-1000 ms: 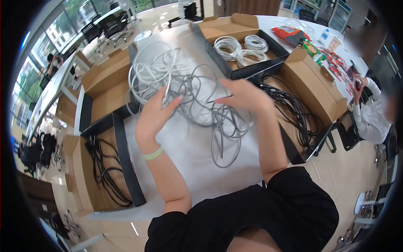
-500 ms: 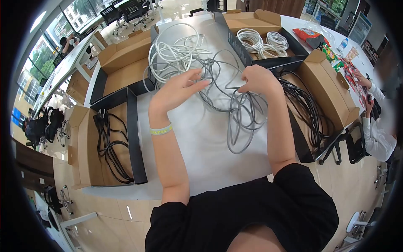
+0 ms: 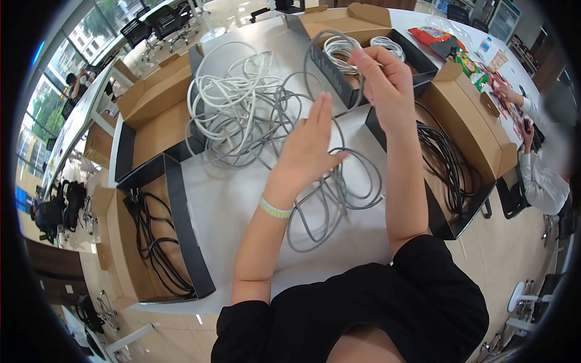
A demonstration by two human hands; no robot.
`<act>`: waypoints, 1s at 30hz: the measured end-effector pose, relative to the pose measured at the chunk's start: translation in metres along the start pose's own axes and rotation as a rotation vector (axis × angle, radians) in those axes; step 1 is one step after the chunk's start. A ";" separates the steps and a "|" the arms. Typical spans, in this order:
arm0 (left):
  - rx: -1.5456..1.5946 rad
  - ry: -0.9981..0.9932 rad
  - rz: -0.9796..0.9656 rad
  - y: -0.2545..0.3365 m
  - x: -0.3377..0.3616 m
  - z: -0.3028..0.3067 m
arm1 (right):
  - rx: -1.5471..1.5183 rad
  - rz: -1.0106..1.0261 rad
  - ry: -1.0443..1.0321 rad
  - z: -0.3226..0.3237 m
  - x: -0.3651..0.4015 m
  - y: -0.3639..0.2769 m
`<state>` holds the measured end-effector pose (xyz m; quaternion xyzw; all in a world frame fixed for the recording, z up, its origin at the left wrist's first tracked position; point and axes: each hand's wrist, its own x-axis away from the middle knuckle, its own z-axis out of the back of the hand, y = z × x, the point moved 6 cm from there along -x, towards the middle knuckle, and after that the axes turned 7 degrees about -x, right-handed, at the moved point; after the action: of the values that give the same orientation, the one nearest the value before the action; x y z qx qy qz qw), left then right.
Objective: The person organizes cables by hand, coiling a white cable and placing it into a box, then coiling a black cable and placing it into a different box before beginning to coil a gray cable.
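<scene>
A tangle of grey cable [image 3: 315, 187] lies on the white table [image 3: 230, 206], mixed at its far side with white cable [image 3: 224, 97]. My right hand [image 3: 387, 81] is raised above the table, its fingers pinched on a loop of the grey cable that arcs over toward the tangle. My left hand [image 3: 308, 148] is flat and open, fingers together and pointing away, pushed in among the grey loops with a strand running across the palm side. A pale wristband [image 3: 273, 209] sits on my left wrist.
Open cardboard boxes ring the table: one with black cables [image 3: 151, 242] at the left, one with black cables [image 3: 445, 160] at the right, one with coiled white cables [image 3: 339, 48] at the back, an empty box [image 3: 154, 121] at back left. A seated person [image 3: 541, 163] is at the right.
My right hand rose and lifted a grey loop up and away from the table. My left hand moved right, opened flat, and slid into the grey loops.
</scene>
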<state>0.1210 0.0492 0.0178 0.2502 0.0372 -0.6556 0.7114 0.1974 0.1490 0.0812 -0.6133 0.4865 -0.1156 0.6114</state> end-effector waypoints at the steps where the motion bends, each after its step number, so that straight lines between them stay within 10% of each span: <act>1: 0.009 -0.006 -0.018 -0.005 0.000 0.000 | 0.011 0.004 0.017 0.000 0.001 0.002; 10: 0.329 -0.068 0.285 -0.051 -0.019 0.050 | 0.383 0.166 -0.202 -0.021 0.007 0.000; 17: 0.402 0.702 0.356 -0.079 0.000 0.081 | 0.732 0.090 -0.554 -0.030 0.012 0.018; 23: 0.955 0.783 0.141 -0.062 -0.007 0.049 | 0.843 0.018 -0.391 -0.021 0.019 0.012; 30: 0.721 0.737 0.027 -0.023 -0.002 0.060 | 0.947 0.293 -0.345 -0.039 0.029 -0.014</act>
<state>0.0828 0.0260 0.0636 0.6946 0.0539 -0.4858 0.5278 0.1899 0.0999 0.0893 -0.2053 0.3539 -0.1333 0.9027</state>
